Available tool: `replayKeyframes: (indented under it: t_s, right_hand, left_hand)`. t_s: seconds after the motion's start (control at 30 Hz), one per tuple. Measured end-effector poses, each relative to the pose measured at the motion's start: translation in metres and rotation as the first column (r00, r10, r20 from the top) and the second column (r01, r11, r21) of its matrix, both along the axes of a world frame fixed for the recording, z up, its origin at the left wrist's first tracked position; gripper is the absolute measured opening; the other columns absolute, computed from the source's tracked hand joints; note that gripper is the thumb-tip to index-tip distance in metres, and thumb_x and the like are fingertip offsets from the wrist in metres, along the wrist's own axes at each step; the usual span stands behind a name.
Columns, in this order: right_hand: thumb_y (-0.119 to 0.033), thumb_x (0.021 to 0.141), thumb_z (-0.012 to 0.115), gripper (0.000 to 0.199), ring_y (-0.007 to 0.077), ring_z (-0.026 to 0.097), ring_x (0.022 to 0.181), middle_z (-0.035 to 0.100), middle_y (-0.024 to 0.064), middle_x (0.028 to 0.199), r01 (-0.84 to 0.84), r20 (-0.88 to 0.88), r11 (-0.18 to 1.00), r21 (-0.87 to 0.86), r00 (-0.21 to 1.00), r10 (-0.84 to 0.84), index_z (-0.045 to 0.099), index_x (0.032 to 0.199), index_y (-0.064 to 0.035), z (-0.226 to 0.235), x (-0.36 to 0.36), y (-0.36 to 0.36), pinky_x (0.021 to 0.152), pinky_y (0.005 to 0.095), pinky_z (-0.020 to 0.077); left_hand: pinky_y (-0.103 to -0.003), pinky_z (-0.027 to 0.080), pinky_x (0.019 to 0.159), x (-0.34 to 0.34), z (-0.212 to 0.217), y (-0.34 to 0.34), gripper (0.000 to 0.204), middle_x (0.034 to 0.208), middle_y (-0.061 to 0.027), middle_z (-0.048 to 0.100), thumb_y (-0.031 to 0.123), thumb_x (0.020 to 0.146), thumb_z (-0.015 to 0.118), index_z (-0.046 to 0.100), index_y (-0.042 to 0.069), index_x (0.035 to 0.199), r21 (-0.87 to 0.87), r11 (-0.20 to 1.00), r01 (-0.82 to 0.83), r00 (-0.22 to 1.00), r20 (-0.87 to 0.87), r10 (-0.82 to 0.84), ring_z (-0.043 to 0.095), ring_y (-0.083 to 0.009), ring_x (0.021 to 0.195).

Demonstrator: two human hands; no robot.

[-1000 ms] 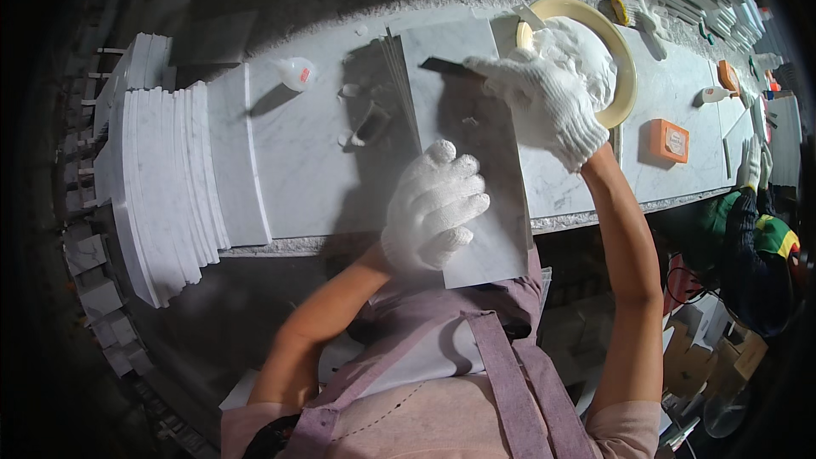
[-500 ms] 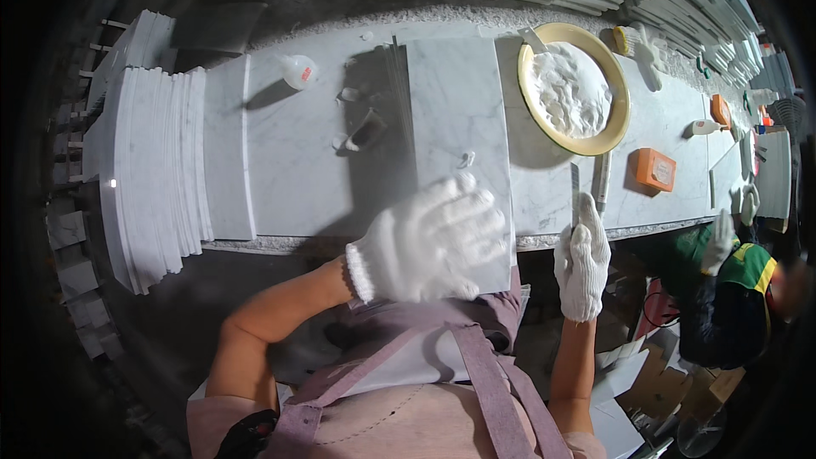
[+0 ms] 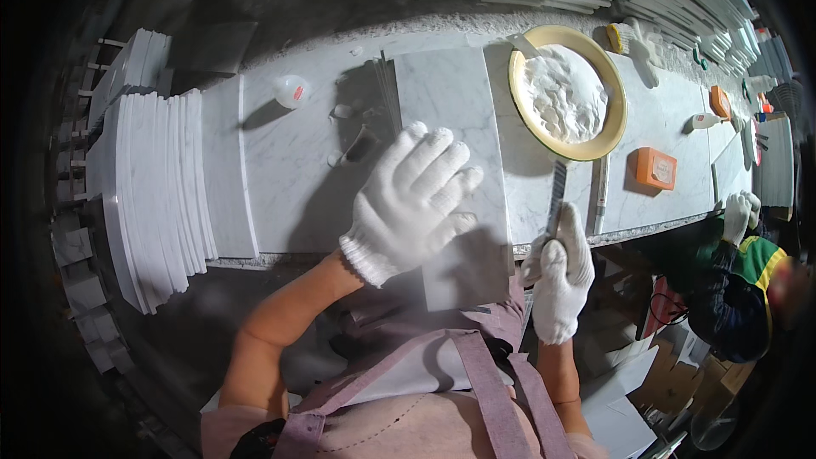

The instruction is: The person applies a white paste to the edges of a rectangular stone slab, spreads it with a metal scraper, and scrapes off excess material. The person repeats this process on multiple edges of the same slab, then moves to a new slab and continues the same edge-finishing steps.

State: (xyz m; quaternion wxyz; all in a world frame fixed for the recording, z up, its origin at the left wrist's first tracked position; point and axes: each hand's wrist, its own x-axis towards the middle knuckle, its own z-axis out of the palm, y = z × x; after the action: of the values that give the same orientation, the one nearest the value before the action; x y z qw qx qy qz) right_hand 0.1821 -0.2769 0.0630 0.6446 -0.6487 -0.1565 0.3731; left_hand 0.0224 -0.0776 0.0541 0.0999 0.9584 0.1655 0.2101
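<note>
The left hand [image 3: 414, 198], in a white knitted glove, lay flat with fingers spread wide on a pale grey rectangular marble tile [image 3: 455, 161], which jutted over the near edge of the long white marble workbench [image 3: 280, 178]. The right hand [image 3: 561, 276], gloved alike, was closed around the handle of a narrow metal scraper [image 3: 557, 191], its blade pointing away just right of the tile. Beyond the blade sat a round yellow-rimmed bowl of white paste [image 3: 568, 98]. An orange block [image 3: 655, 167] lay to the right, a stack of white slabs [image 3: 157, 187] far left.
</note>
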Motion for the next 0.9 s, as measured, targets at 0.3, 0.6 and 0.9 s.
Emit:
replayKeyframes:
  t_s: [0.3, 0.6, 0.9]
  right_hand:
    - [0.014, 0.073, 0.068, 0.074, 0.0317, 0.068, 0.085, 0.074, 0.0136, 0.107, -0.34, 0.632, 0.937, -0.083, 0.709, 0.313, 0.06, 0.146, -0.0014, -0.012, -0.036, 0.017, 0.073, 0.0387, 0.0582]
    - [0.008, 0.071, 0.071, 0.074, 0.0336, 0.066, 0.082, 0.075, 0.0134, 0.111, -0.349, 0.586, 0.93, -0.112, 0.733, 0.346, 0.059, 0.144, 0.0016, -0.019, -0.034, 0.015, 0.071, 0.0427, 0.055]
    - [0.007, 0.076, 0.066, 0.075, 0.0266, 0.06, 0.068, 0.071, 0.0079, 0.091, -0.35, 0.71, 0.929, -0.124, 0.623, 0.329, 0.054, 0.15, 0.0008, -0.015, -0.031, 0.023, 0.064, 0.0392, 0.0488]
  left_hand:
    - [-0.052, 0.036, 0.123, 0.039, 0.003, 0.049, 0.047, 0.128, -0.0104, 0.068, 0.039, 0.089, 0.075, 0.074, 0.008, 0.123, 0.083, 0.986, -0.145, 0.989, 0.023, 0.144, 0.056, -0.0313, 0.133]
    - [-0.054, 0.041, 0.119, 0.011, 0.017, 0.019, 0.05, 0.126, -0.0166, 0.067, 0.04, 0.088, 0.069, 0.073, 0.003, 0.122, 0.009, 0.999, -0.054, 0.996, -0.077, 0.054, 0.059, -0.036, 0.128]
    - [-0.054, 0.048, 0.105, 0.004, 0.016, 0.013, 0.049, 0.108, -0.0158, 0.061, 0.039, 0.081, 0.072, 0.069, 0.001, 0.111, -0.166, 0.986, 0.016, 1.0, 0.021, -0.012, 0.061, -0.0351, 0.108]
